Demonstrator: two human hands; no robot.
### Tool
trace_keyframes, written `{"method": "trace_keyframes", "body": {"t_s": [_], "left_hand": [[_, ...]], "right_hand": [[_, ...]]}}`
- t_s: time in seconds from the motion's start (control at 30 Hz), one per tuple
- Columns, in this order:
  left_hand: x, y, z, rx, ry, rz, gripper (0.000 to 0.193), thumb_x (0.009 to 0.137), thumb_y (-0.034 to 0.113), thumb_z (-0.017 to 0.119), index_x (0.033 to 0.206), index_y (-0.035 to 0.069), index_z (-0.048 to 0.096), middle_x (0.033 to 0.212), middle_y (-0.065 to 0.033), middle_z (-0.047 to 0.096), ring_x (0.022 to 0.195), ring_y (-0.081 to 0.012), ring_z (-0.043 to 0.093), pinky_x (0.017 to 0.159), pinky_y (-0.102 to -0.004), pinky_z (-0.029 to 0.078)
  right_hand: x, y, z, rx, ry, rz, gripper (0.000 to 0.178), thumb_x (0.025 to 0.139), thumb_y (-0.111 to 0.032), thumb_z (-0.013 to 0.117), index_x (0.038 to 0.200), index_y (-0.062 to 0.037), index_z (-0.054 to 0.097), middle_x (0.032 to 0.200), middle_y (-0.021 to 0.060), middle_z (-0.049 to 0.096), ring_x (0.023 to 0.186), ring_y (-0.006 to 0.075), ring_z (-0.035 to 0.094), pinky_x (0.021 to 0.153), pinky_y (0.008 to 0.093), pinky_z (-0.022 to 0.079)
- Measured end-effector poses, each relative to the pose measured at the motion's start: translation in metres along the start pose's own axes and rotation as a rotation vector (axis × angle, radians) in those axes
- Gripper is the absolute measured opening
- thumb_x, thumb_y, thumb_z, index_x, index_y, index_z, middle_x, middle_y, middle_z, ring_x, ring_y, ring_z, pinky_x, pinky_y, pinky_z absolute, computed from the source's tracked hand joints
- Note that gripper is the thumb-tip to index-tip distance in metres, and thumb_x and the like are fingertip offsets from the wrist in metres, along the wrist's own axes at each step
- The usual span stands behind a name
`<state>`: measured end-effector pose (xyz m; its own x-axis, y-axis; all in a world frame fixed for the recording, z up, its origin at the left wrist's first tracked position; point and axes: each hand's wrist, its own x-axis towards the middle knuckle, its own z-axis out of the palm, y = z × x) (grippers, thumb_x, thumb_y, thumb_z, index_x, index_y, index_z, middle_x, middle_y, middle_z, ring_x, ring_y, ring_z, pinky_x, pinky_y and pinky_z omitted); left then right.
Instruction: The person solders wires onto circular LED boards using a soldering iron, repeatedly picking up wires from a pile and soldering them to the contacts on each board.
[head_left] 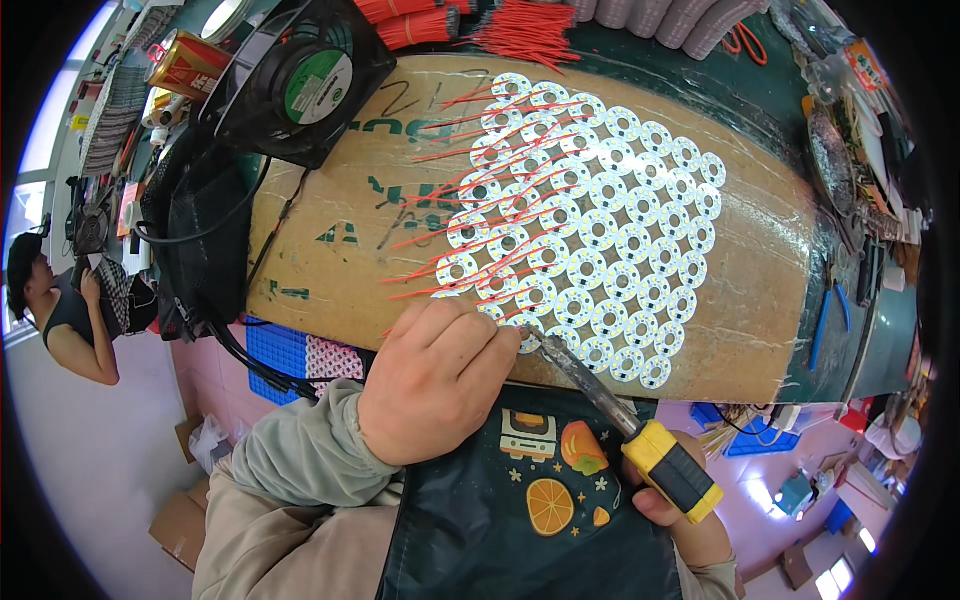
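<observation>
Rows of white ring-shaped LED boards (pixel 588 268) lie close together on a brown cardboard sheet (pixel 330 210). Thin red wires (pixel 430 268) run leftward from many boards on the left side. In my right hand (pixel 655 490) is a soldering iron (pixel 672 465) with a yellow and black handle. Its tip meets a board at the lower edge of the group. Beside that tip, my left hand (pixel 437 375) is closed in a pinch, its fingertips hidden below the knuckles. A red wire end shows past its left side.
A black fan (pixel 310 85) stands at the upper left, with a can (pixel 188 65) behind it. Bundles of red wires (pixel 520 30) and grey rolls (pixel 665 22) line the far edge. Blue-handled pliers (pixel 828 318) lie right. Another person (pixel 75 300) is at far left.
</observation>
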<state>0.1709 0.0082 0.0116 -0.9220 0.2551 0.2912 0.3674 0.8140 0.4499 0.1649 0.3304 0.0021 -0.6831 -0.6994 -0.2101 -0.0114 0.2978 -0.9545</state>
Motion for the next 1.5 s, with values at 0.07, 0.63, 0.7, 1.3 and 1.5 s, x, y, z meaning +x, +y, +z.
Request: {"method": "trace_keyframes", "body": {"t_s": [0.07, 0.63, 0.7, 1.3, 1.5], "left_hand": [[0.000, 0.001, 0.000, 0.000, -0.003, -0.002, 0.036, 0.064, -0.005, 0.072, 0.099, 0.000, 0.071, 0.089, -0.0057, 0.061, 0.082, -0.0237, 0.062, 0.075, -0.0348, 0.049], [-0.001, 0.000, 0.003, 0.004, 0.016, 0.002, 0.034, 0.064, -0.004, 0.071, 0.098, 0.000, 0.070, 0.088, -0.0065, 0.061, 0.083, -0.0245, 0.062, 0.075, -0.0352, 0.050], [-0.001, -0.001, 0.003, 0.005, 0.016, 0.002, 0.034, 0.064, -0.004, 0.071, 0.098, 0.000, 0.070, 0.088, -0.0065, 0.061, 0.083, -0.0246, 0.062, 0.075, -0.0353, 0.050], [-0.001, 0.002, 0.004, -0.004, 0.063, -0.019, 0.034, 0.065, -0.004, 0.072, 0.097, 0.002, 0.070, 0.092, -0.0070, 0.061, 0.086, -0.0256, 0.063, 0.077, -0.0367, 0.050], [-0.001, 0.005, 0.008, -0.036, 0.096, -0.036, 0.033, 0.064, -0.003, 0.076, 0.095, 0.003, 0.068, 0.096, -0.0080, 0.062, 0.090, -0.0281, 0.063, 0.079, -0.0391, 0.050]], "right_hand": [[0.000, 0.001, 0.000, 0.018, 0.026, -0.047, 0.043, 0.079, -0.046, 0.074, 0.100, -0.0076, 0.071, 0.075, 0.0081, 0.066, 0.062, 0.0301, 0.066, 0.056, 0.0366, 0.052], [-0.002, 0.001, 0.000, -0.003, 0.007, 0.006, 0.040, 0.080, -0.043, 0.075, 0.099, -0.0080, 0.072, 0.075, 0.0072, 0.066, 0.062, 0.0286, 0.066, 0.056, 0.0355, 0.052], [0.001, -0.004, -0.001, 0.013, 0.016, -0.002, 0.041, 0.082, -0.044, 0.074, 0.099, -0.0075, 0.072, 0.076, 0.0075, 0.066, 0.062, 0.0287, 0.066, 0.056, 0.0354, 0.052], [0.000, -0.005, -0.005, 0.123, 0.036, -0.027, 0.043, 0.084, -0.046, 0.074, 0.099, -0.0053, 0.071, 0.079, 0.0080, 0.070, 0.065, 0.0281, 0.069, 0.058, 0.0330, 0.054], [-0.005, 0.000, -0.007, 0.091, 0.022, -0.022, 0.043, 0.079, -0.043, 0.077, 0.098, -0.0054, 0.071, 0.078, 0.0083, 0.070, 0.065, 0.0286, 0.070, 0.059, 0.0338, 0.054]]}}
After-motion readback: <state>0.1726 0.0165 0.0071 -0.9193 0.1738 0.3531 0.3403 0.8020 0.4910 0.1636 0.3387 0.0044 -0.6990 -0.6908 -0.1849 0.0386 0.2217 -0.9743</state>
